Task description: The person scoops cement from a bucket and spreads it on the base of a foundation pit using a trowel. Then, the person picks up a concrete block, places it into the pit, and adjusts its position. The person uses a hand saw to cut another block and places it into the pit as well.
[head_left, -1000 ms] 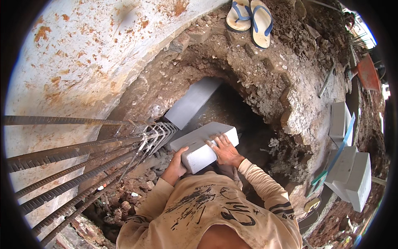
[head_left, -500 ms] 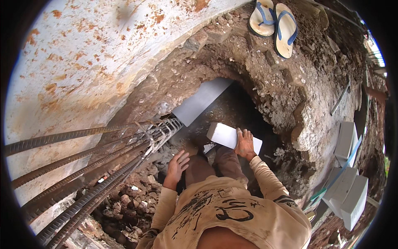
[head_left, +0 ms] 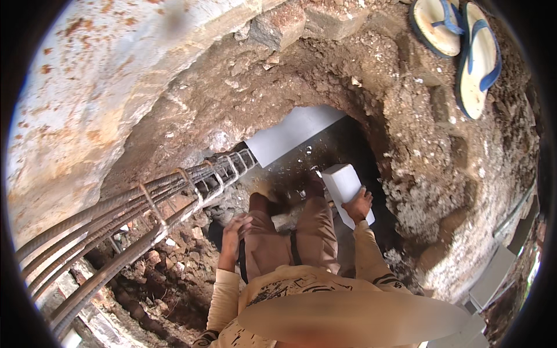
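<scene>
My right hand (head_left: pixel 358 206) grips the side of a light grey rectangular block (head_left: pixel 347 184), which stands tilted by my right knee. My left hand (head_left: pixel 235 228) is held beside my left thigh, its fingers loosely stretched out with nothing in them. Ahead of my legs, a larger smooth grey slab or row of blocks (head_left: pixel 293 132) lies across the far side of the pit, its joints not visible. To the left, a cage of ribbed steel bars (head_left: pixel 180 184) tied with hoops slopes down toward that slab's near end.
Rough earth walls (head_left: pixel 429 156) surround the pit. A stained white surface (head_left: pixel 87 93) rises at the left. Flip-flops (head_left: pixel 479 66) sit on the far right rim. More grey blocks (head_left: pixel 493 277) lie at the lower right, and rubble (head_left: pixel 168 261) fills the lower left.
The block in my right hand has turned more upright and shifted slightly right. My left hand has moved closer to my thigh. The whole view has shifted, with the flip-flops now farther right.
</scene>
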`<state>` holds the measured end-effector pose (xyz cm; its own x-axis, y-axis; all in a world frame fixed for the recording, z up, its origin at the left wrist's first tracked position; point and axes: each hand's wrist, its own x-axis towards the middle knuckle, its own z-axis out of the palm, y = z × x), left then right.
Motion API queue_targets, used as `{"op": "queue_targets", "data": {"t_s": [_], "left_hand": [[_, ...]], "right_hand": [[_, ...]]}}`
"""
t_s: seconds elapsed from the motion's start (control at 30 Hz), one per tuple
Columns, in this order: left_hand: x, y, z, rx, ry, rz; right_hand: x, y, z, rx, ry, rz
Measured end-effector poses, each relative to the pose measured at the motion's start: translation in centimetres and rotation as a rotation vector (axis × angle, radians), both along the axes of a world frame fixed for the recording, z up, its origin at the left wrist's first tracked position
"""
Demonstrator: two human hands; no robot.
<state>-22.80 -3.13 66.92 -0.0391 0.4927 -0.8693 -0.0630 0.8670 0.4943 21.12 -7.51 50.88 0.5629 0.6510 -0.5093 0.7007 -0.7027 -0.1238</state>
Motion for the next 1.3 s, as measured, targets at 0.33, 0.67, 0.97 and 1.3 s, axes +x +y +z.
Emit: {"op": "queue_targets", "data": {"t_s": [0.33, 0.67, 0.97, 1.3], "left_hand": [[6.6, 10.7, -29.1, 0.781, 0.718, -0.744], [9.3, 17.9, -42.3, 0.864, 1.064, -0.848], [10.7, 17.1, -44.5, 0.930, 1.202, -0.884], [10.2, 17.7, -44.6, 0.961, 1.139, -0.828]], "right_hand": [[3.7, 5.4, -20.0, 0.031, -0.039, 0.086], [4.5, 8.4, -41.3, 0.180, -0.103, 0.231], [5.7, 6.4, -53.0, 0.232, -0.139, 0.284], [5.7, 4.0, -57.9, 0.194, -0.484, 0.485]]}}
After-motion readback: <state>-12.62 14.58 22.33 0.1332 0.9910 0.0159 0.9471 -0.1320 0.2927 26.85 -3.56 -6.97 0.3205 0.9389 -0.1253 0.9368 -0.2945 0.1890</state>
